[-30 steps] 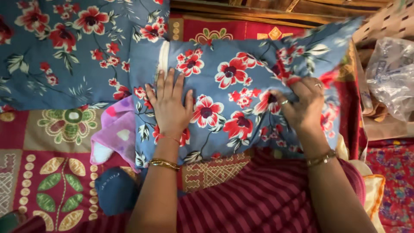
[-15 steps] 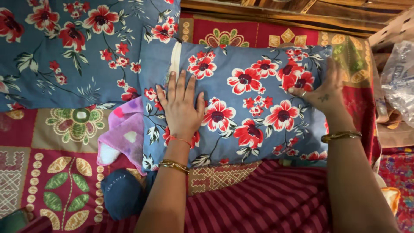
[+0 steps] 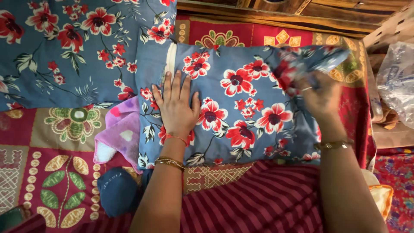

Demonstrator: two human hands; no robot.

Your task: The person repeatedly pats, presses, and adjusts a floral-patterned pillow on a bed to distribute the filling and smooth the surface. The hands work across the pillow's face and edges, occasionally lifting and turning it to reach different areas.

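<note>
On the patterned red bedspread: one blue pillow with red flowers, lying flat in front of the person, its zip edge to the left. Left hand: fingers spread, palm pressed flat on the pillow's left half, forearm reaching straight up from below, bangle at the wrist. Right hand: blurred, fingers closed on the pillow's upper right corner, which is bunched and raised off the bed. Pink cloth tucked under the pillow's left edge. Second floral pillow at upper left.
</note>
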